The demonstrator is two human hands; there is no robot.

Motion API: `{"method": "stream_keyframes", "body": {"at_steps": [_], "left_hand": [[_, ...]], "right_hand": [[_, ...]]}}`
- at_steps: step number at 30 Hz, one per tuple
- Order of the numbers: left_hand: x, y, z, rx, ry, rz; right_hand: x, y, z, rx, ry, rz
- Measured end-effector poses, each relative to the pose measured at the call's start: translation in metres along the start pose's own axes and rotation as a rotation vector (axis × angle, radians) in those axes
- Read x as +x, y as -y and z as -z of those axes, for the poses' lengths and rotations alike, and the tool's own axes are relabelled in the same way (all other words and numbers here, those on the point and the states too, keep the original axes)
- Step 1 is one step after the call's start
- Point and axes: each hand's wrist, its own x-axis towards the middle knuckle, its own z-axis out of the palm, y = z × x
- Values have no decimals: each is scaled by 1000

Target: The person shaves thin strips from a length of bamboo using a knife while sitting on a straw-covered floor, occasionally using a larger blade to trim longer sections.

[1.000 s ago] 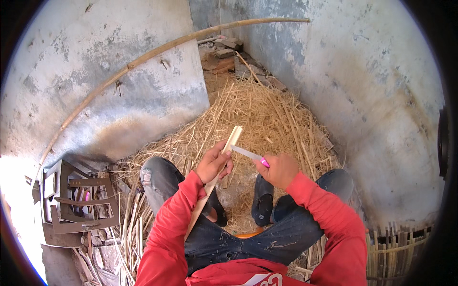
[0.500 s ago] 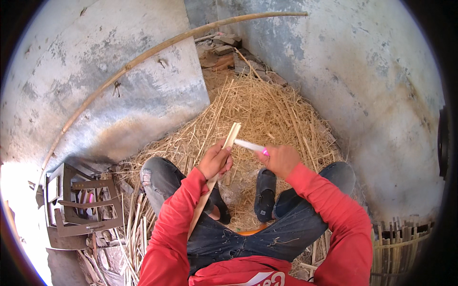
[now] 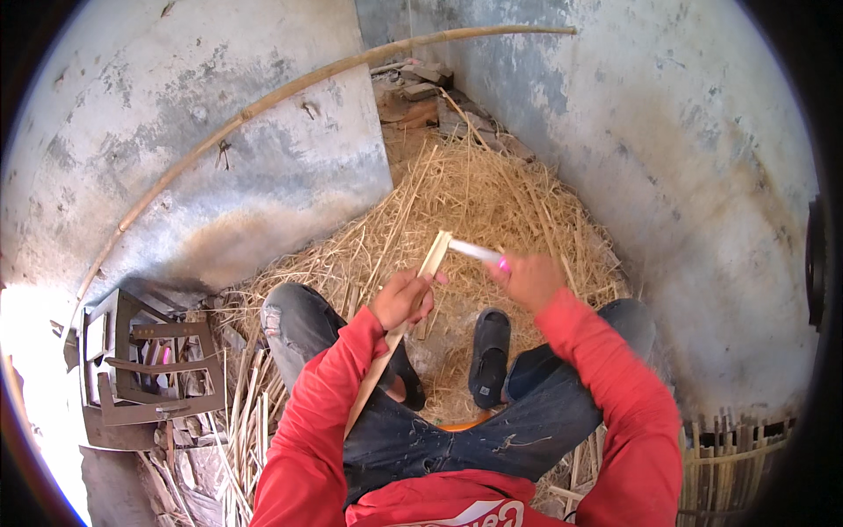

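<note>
I saw left hand [image 3: 404,299] gripping long pale wooden strip [image 3: 434,256], seemingly for steadiness; right hand [image 3: 534,281] clasped pink-handled silvery knife [image 3: 474,251]

White lettering [image 3: 507,513], partly cut off, marks the red top [image 3: 430,494].

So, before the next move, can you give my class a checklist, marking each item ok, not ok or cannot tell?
1. Left hand grips the long, pale, bamboo-like strip: ok, fingers curled around it.
2. Right hand holds the pale-bladed, pink-handled knife: ok, closed on the handle.
3. Blade clear of the left hand: ok, it lies beyond it, by the strip's far end.
4. Cutting edge turned away from the left hand: cannot tell, too blurred.
5. Hands covered: not ok, both are bare.
6. Strip's lower end braced: cannot tell, it runs down beside the red left sleeve.
</note>
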Motion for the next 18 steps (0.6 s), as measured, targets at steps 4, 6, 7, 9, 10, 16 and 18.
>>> {"method": "stream_keyframes", "body": {"at_steps": [4, 6, 7, 9, 10, 16, 18], "left_hand": [[-12, -10, -10, -35, 33, -11], [-14, -6, 1, -37, 18, -14], [-9, -2, 4, -38, 33, -28], [-5, 1, 6, -59, 40, -45], [-4, 2, 6, -60, 43, -51], [-7, -2, 2, -79, 24, -63], [-9, -8, 0, -79, 13, -87]], "right_hand": [[36, -47, 33, -19, -163, -242], [27, -28, 55, 60, -131, -167], [20, -23, 50, 94, -113, -147], [7, -11, 33, 171, -74, -108], [3, -7, 31, 195, -63, -78], [-18, 4, 20, 264, 47, 33], [-23, 9, 15, 284, 83, 47]]}}
